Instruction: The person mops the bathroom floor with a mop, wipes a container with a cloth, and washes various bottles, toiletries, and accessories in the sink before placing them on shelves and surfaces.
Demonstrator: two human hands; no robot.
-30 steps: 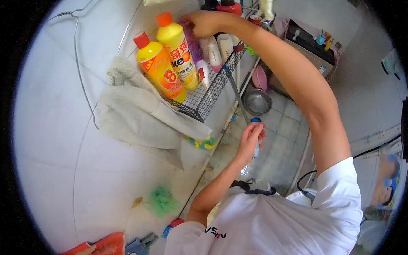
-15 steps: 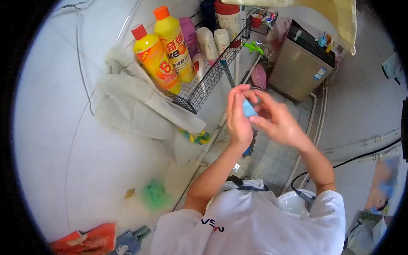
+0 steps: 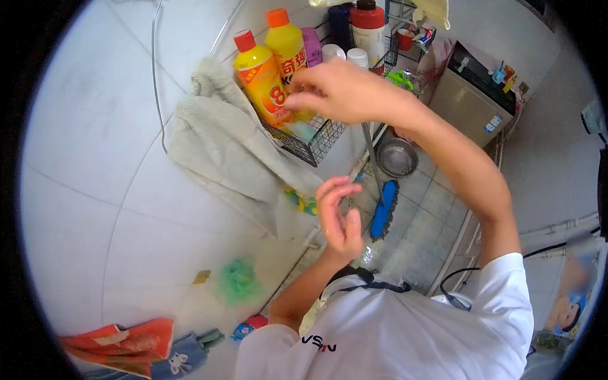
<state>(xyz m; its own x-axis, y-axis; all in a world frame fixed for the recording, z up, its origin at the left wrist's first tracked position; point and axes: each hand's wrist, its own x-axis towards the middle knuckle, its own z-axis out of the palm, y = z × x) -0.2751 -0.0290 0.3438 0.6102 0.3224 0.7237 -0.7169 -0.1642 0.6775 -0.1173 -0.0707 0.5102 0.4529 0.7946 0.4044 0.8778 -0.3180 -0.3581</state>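
Pale-blue item (image 3: 303, 131) is held by wire basket (image 3: 327, 140); right hand (image 3: 347, 90) above, fingers parted; left hand (image 3: 340, 220) below, fingers half-curled.

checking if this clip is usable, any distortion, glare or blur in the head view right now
Head view: wide-lens distortion, black corners and bowed tile lines on the wall; head view: a glare spot on the floor; head view: the green puff and a pale blue-green patch in the basket look soft, while the red-capped yellow bottle is clearer.
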